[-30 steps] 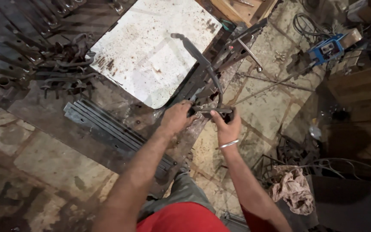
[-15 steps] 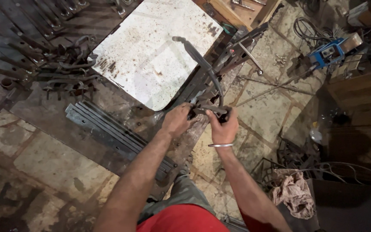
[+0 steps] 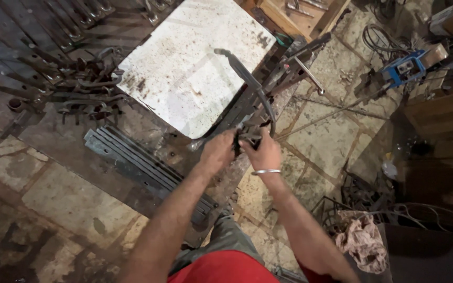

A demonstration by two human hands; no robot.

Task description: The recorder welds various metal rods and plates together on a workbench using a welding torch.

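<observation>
Only the head view here, looking straight down at my bench. Both my hands are together at the bench edge, wrapped around the same piece of dark curved iron bar [image 3: 252, 91]. My left hand [image 3: 217, 152] is fisted on the near end of it, and my right hand [image 3: 262, 153], the one with the silver bangle [image 3: 266, 171] on the wrist, is clamped on right beside it, knuckles almost touching. From my grip the bar arcs up and away over the bench, ending in a flattened tip near the pale metal sheet [image 3: 195, 68]. Exactly what sits under my palms I can't tell, the fingers cover it.

Around that: the sheet is rust-speckled and lies tilted on the workbench [image 3: 79, 157]. Just left of my left forearm there's a bundle of flat grey steel strips [image 3: 142, 165] lying diagonally. Further left, a pile of dark forged scroll pieces [image 3: 74, 89]. Up by the bar's far end there's a steel rod handle [image 3: 308, 73] sticking out. On the stone floor to the right, a blue machine [image 3: 405, 68] with cables, and nearer me a crumpled pinkish rag [image 3: 360, 243]. My red shirt [image 3: 221, 270] is at the bottom.
</observation>
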